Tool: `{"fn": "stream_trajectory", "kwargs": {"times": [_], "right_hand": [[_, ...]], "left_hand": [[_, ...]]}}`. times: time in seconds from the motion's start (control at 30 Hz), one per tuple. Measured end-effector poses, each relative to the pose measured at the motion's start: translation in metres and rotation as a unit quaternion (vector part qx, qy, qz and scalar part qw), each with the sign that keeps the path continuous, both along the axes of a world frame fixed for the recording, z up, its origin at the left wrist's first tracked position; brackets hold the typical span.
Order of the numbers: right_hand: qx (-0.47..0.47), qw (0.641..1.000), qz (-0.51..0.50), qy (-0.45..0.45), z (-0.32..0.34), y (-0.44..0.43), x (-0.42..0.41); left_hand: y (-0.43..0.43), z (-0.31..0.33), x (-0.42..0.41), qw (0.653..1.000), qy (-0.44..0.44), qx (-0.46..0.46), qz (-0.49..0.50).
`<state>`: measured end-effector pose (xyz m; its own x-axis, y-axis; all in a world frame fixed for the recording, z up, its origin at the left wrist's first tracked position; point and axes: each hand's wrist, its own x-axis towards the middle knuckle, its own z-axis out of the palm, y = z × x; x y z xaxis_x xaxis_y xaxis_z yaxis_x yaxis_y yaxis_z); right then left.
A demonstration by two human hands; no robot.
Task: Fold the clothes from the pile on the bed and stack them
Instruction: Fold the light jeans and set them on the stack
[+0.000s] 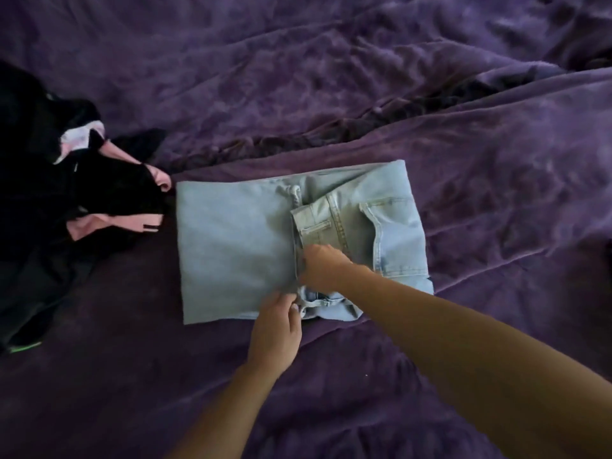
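Lying at far left: pile of unfolded clothes, loose and crumpled. It is mostly black cloth with pale pink pieces showing through, and its right edge almost meets the jeans. A thin bright green strip shows at the pile's near end.

Centre: jeans in light blue denim, folded into a flat, roughly square packet on the bed. The left half is smooth and plain. The right half carries the waistband, turned back with a belt loop showing, and a stitched back pocket with visible seams. The near right corner is rumpled.

Left hand: set at the near edge of the jeans, bare forearm reaching in from below. Thumb and fingertips pinch a bunched bit of denim there.

Right hand: set on top of the jeans just beyond the left hand, knuckles up. The fingers are curled over the waistband edge and grasp it.

Underneath and to the right: blanket, deep purple with a plush nap. It is heavily creased, with long ridges and dark folds running across the bed.
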<state>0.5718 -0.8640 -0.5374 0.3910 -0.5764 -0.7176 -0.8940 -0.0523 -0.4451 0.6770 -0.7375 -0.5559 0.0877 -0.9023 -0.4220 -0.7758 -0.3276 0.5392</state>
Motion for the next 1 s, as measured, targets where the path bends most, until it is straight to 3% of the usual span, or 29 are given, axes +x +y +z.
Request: {"fn": "stream_trajectory", "kwargs": {"times": [0.07, 0.13, 0.2, 0.27, 0.33, 0.4, 0.47, 0.53, 0.6, 0.7, 0.77, 0.87, 0.9, 1.0], "right_hand": [[-0.035, 0.993, -0.099, -0.052, -0.007, 0.008, -0.015], [-0.157, 0.964, -0.204, -0.073, -0.006, 0.007, -0.046], [-0.274, 0.921, -0.271, -0.053, -0.002, 0.0, -0.087], [-0.339, 0.888, -0.31, 0.021, -0.002, -0.014, -0.123], [-0.299, 0.878, -0.364, 0.082, -0.009, -0.027, -0.148], [-0.147, 0.874, -0.463, 0.027, -0.024, -0.035, -0.157], [-0.05, 0.87, -0.491, -0.024, -0.039, -0.032, -0.159], [-0.09, 0.882, -0.463, -0.01, -0.05, -0.025, -0.164], [-0.153, 0.869, -0.47, -0.015, -0.053, -0.02, -0.171], [-0.156, 0.85, -0.503, 0.005, -0.052, -0.016, -0.183], [-0.116, 0.834, -0.539, 0.021, -0.051, -0.014, -0.186], [-0.04, 0.818, -0.574, -0.02, -0.044, -0.014, -0.181], [-0.032, 0.827, -0.561, -0.029, -0.039, -0.014, -0.178], [-0.035, 0.859, -0.507, -0.062, -0.014, -0.013, -0.164]], "left_hand": [[-0.001, 0.001, 0.004, 1.0, 0.003, -0.014, 0.019], [-0.005, 0.001, 0.005, 0.998, -0.001, -0.052, 0.019], [-0.01, -0.003, 0.0, 0.996, -0.031, -0.06, -0.051], [-0.017, -0.011, -0.006, 0.99, -0.054, -0.041, -0.123], [-0.025, -0.02, -0.013, 0.984, -0.057, -0.003, -0.17], [-0.034, -0.025, -0.013, 0.98, -0.046, 0.021, -0.193], [-0.04, -0.026, -0.011, 0.982, -0.005, 0.032, -0.188], [-0.044, -0.024, -0.012, 0.981, 0.03, 0.034, -0.186], [-0.048, -0.021, -0.017, 0.979, 0.048, 0.026, -0.198], [-0.052, -0.022, -0.02, 0.968, 0.004, 0.037, -0.247], [-0.054, -0.022, -0.019, 0.979, 0.017, 0.028, -0.201], [-0.053, -0.024, -0.015, 0.992, 0.053, -0.11, 0.0], [-0.053, -0.025, -0.015, 0.992, 0.032, -0.119, -0.019], [-0.045, -0.041, -0.012, 0.961, -0.086, -0.001, -0.262]]}}
